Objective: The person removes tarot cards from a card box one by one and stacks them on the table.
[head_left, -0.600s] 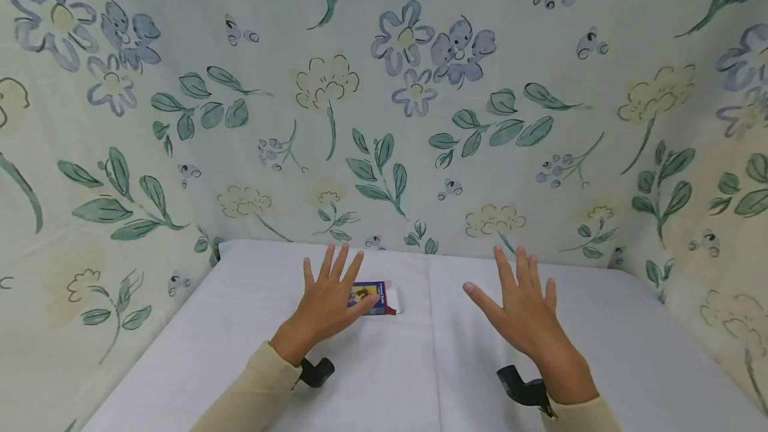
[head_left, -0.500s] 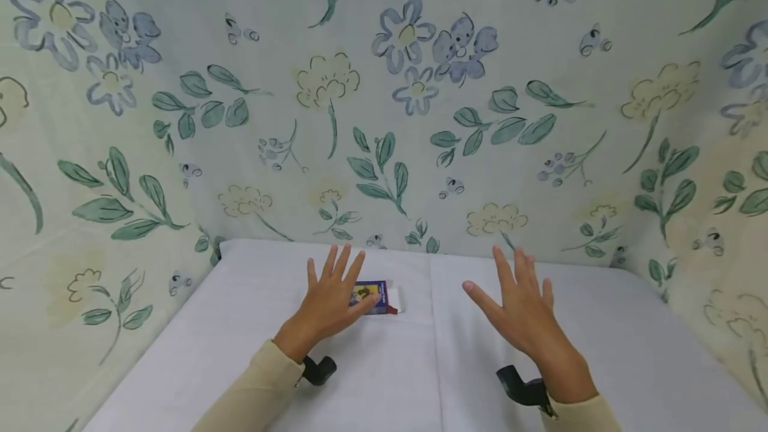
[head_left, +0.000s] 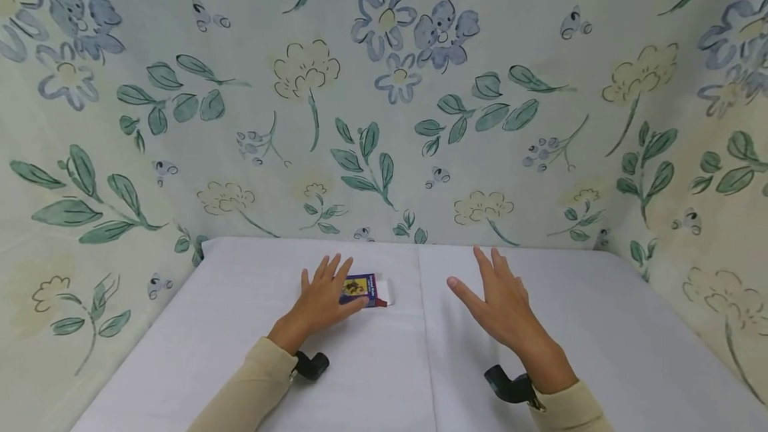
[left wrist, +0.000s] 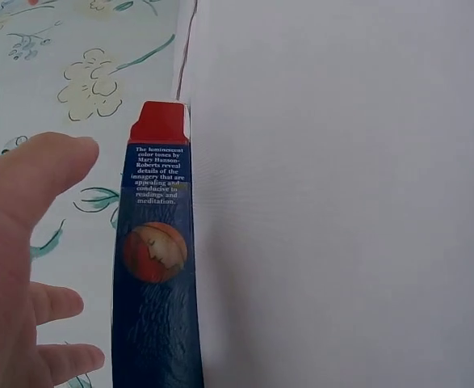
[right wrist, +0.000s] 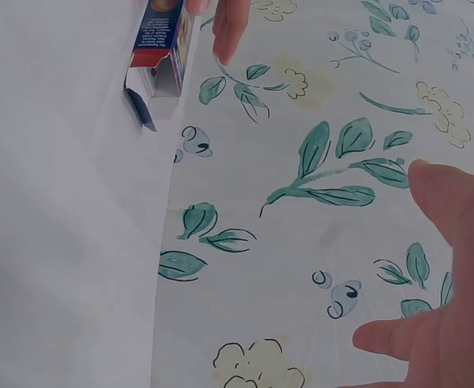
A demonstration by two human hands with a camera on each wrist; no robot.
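A pale floral cloth [head_left: 288, 152] hung across the upper part of the head view, its sides closing in at left and right, and below it spread a white-covered table [head_left: 384, 379]. A blue printed box [head_left: 361, 287] lay on the table just left of the frame's centre, partly behind the left hand [head_left: 318, 302]. That hand was released, its fingers extended and grasping nothing; whether it touched the box could not be told. The right hand [head_left: 504, 305], right of centre, was likewise released and stood well apart from the box.

The box looked like thin, glossy card, probably light and fairly stiff along its edges, though a little slippery. In the right wrist view, upper left, one end gaped, with a flap [right wrist: 140, 109] hanging outward. That end seemed the weakest part, liable to bend or crease. How full the box was, and so its true weight, could not be judged. The soundest hold would probably be a gentle pinch across the long side panels, clear of the flap.
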